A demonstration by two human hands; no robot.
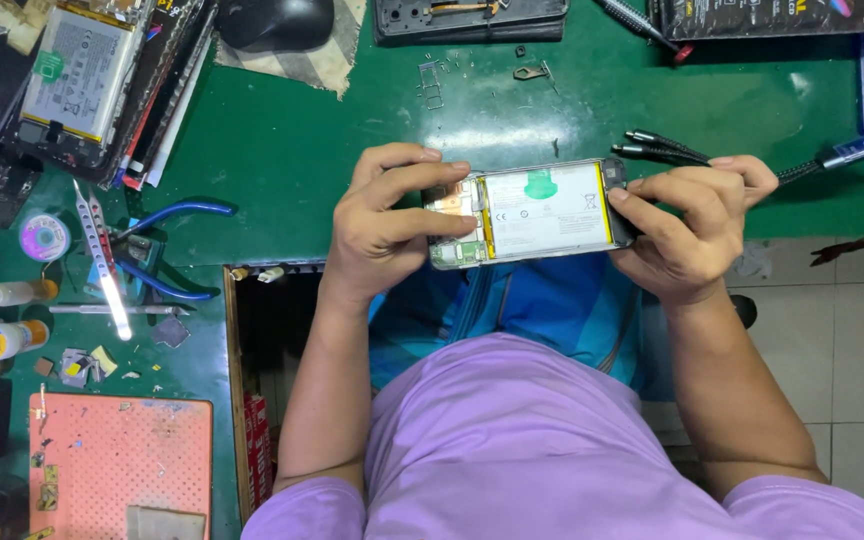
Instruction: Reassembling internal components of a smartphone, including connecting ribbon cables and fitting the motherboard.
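A phone repair workshop: the green bench (pixel 282 130) carries tweezers (pixel 102 265) and blue-handled pliers (pixel 167 250) well left of the left hand (pixel 382 225), a spare battery (pixel 77 70) beyond them, and an opened phone (pixel 532 212) between both hands.

Only one view here, a head-worn camera that looked almost straight down over the person's own chest. Purple shirt (pixel 542 450) filled the near edge, so the lens sat right above the torso. Both hands, left hand (pixel 382 225) and right hand (pixel 687 225), sat mid-frame, pretty close up. Far edge reached across the green workbench mat (pixel 282 130); the right side spilled off onto tiled floor (pixel 852 330). No second view shared anything.
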